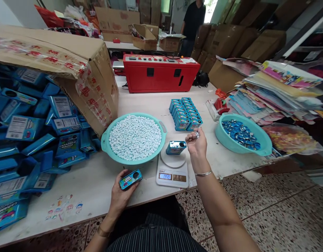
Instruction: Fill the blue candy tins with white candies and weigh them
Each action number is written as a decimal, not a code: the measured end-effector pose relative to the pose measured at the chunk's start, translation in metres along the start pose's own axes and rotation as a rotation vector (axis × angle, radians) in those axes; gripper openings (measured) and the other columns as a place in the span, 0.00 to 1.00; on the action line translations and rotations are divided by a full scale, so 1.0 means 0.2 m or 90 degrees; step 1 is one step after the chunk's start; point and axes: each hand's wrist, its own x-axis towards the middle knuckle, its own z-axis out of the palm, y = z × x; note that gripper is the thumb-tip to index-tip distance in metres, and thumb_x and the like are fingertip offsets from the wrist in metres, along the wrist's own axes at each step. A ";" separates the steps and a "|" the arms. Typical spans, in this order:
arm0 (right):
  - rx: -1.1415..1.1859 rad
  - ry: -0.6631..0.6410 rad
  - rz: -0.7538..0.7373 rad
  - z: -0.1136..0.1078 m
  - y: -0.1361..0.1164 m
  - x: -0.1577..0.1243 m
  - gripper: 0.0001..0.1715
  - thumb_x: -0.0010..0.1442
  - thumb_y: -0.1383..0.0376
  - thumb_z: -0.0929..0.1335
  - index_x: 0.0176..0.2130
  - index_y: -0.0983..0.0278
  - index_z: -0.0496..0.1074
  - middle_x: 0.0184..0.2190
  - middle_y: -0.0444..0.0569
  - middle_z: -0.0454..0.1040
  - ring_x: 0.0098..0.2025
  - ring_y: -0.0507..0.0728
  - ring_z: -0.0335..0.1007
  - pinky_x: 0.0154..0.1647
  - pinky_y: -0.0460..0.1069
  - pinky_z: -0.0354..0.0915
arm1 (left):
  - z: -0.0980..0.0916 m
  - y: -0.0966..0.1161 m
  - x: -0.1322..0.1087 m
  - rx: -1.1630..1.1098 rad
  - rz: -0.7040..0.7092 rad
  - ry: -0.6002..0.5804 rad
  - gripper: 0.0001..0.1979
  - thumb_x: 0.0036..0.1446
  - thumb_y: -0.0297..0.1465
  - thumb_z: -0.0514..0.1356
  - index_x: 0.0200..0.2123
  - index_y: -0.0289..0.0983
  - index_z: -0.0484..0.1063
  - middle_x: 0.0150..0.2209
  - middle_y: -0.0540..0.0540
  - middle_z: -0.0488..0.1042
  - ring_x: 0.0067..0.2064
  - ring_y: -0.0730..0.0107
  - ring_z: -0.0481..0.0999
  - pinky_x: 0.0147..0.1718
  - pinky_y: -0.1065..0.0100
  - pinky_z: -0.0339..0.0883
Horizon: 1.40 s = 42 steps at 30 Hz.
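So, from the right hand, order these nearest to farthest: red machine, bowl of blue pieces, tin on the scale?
1. Tin on the scale: left of the right hand
2. Bowl of blue pieces: right of the hand
3. Red machine: ahead, well beyond both

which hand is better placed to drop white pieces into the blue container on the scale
Probably the right hand: it holds white pieces just beside the container on the scale. The left hand is farther off and holds another blue container.
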 end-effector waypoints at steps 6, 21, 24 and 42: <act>0.016 0.021 -0.022 0.01 0.02 -0.01 0.14 0.65 0.57 0.65 0.29 0.61 0.63 0.15 0.34 0.56 0.19 0.47 0.62 0.29 0.44 0.69 | 0.00 0.01 0.00 0.021 -0.012 -0.003 0.29 0.37 0.45 0.71 0.42 0.38 0.72 0.38 0.43 0.81 0.38 0.60 0.82 0.42 0.62 0.77; -0.022 0.017 -0.066 0.01 0.06 -0.04 0.17 0.61 0.54 0.68 0.28 0.62 0.65 0.15 0.35 0.60 0.20 0.48 0.64 0.29 0.44 0.70 | 0.00 0.00 0.00 0.038 0.017 -0.003 0.25 0.40 0.43 0.69 0.41 0.38 0.72 0.37 0.44 0.82 0.36 0.62 0.82 0.38 0.65 0.78; -0.019 0.015 -0.075 0.02 0.06 -0.04 0.18 0.61 0.54 0.68 0.26 0.62 0.64 0.16 0.36 0.61 0.21 0.48 0.64 0.29 0.45 0.69 | 0.00 0.00 0.00 0.039 0.022 -0.005 0.26 0.40 0.44 0.70 0.41 0.38 0.72 0.37 0.44 0.82 0.35 0.62 0.82 0.38 0.64 0.78; -0.007 -0.004 -0.108 0.01 0.07 -0.06 0.19 0.59 0.58 0.69 0.23 0.62 0.61 0.19 0.37 0.62 0.22 0.47 0.62 0.30 0.45 0.69 | 0.00 0.00 0.00 0.038 0.012 -0.005 0.26 0.39 0.44 0.69 0.41 0.38 0.72 0.37 0.44 0.81 0.37 0.62 0.82 0.39 0.64 0.77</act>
